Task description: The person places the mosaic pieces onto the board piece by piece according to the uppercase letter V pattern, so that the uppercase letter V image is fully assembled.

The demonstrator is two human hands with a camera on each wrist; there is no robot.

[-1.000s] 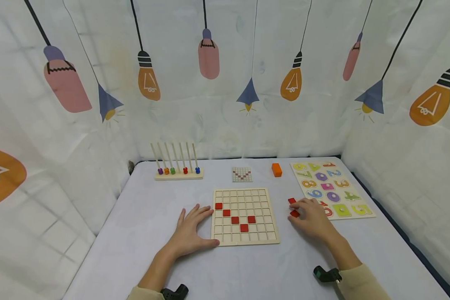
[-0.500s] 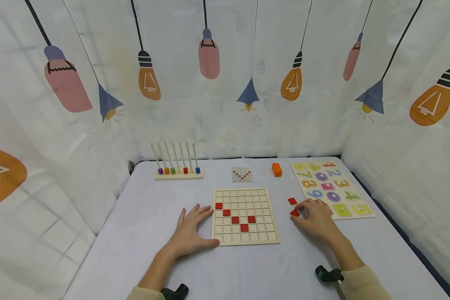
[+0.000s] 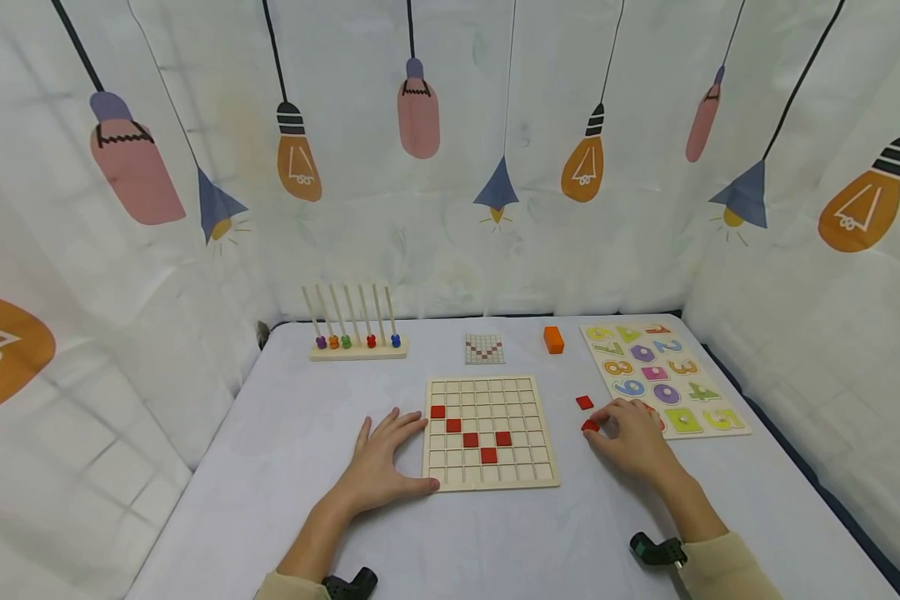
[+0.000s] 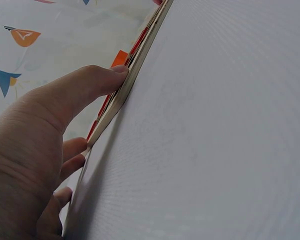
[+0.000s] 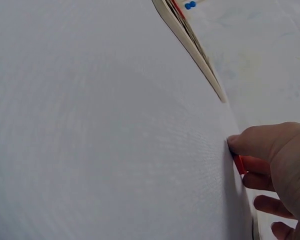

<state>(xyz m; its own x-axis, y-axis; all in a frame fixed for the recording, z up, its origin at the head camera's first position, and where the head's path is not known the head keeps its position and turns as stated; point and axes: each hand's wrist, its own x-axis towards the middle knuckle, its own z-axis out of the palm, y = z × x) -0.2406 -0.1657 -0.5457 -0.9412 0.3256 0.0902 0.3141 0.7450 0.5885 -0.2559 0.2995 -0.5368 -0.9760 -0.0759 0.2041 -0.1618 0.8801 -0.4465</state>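
A wooden grid board (image 3: 525, 475) lies mid-table with several red square tiles (image 3: 470, 440) set in its cells. Spread along its left side, my left hand (image 3: 378, 467) rests the thumb on the near left corner and the fingertips at the left edge; the left wrist view shows the thumb (image 4: 97, 82) over the rim. To the right of the board, my right hand (image 3: 630, 440) pinches a red tile (image 3: 589, 426) between thumb and fingers, low over the tablecloth. That same tile (image 5: 238, 163) shows partly behind the thumb in the right wrist view. Another loose red tile (image 3: 585, 402) lies just beyond.
A number-and-shape puzzle board (image 3: 708, 421) lies at the right, partly behind my right hand. Along the back are a peg abacus (image 3: 357, 353) with coloured beads, a small card (image 3: 484, 349) with a grid pattern, and an orange block (image 3: 553, 340).
My right hand has drawn slightly back to the right, uncovering the far loose tile, and its fingers have closed on the nearer tile. My left hand and the board have stayed put.
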